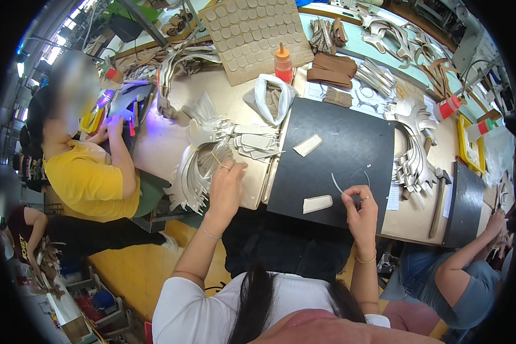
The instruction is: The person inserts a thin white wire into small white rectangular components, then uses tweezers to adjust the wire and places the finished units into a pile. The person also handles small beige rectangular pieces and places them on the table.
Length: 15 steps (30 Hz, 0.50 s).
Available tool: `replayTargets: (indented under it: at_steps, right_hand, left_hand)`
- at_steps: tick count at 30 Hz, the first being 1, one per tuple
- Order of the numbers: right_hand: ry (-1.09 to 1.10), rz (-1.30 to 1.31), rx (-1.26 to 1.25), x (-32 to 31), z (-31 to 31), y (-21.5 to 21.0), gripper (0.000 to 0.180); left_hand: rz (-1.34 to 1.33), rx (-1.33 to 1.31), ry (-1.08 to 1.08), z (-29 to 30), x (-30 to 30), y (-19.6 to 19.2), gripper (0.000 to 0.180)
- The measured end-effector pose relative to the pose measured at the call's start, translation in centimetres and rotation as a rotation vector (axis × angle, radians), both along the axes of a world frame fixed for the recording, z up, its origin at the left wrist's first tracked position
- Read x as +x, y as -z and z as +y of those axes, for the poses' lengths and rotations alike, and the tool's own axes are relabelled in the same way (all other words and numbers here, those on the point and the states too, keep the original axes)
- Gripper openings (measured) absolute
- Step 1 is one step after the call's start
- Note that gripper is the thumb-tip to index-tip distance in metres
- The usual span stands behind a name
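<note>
Between the thumb and fingers of my right hand point(361, 211) is the end of a thin, pale curved strip point(336, 182), held over a black board point(338, 135). Two small off-white leather-like pieces lie on that board: an upper piece point(308, 145) and a lower piece point(317, 204) just left of my right hand. My left hand point(228, 182) is to the left of the board, fingers loosely bent and apart, with nothing visible in it. It is nearest a fanned bundle of pale cut pieces point(192, 172) and a pile of small pale pieces point(257, 140).
A white bag point(269, 98) and a bottle of red liquid point(282, 63) stand behind the board. Another fanned bundle point(414, 146) and a hammer point(439, 200) lie to the right. A person in yellow point(89, 178) works at the left; another person's arm point(470, 252) shows at the right.
</note>
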State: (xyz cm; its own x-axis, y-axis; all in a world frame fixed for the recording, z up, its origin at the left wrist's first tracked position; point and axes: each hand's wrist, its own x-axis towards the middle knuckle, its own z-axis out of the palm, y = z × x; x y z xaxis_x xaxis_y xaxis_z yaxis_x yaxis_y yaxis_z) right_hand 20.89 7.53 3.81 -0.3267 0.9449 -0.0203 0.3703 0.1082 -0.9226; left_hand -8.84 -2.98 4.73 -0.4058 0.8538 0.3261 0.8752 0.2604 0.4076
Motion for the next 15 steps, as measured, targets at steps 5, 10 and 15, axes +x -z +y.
replayTargets:
  at_steps: [5,10,15]
  right_hand:
    - [0.087,-0.028,0.004,0.5,0.5,0.2,0.01]
    - [0.087,0.025,0.058,0.7,-0.1,0.1,0.012]
    - [0.09,-0.035,0.06,0.9,-0.8,0.5,0.017]
  left_hand:
    - [-0.386,0.117,0.396,1.9,3.5,-6.3,0.017]
    - [-0.246,0.825,1.108,4.8,7.3,-14.1,0.037]
    - [-0.418,0.85,0.97,3.7,9.2,-18.0,0.025]
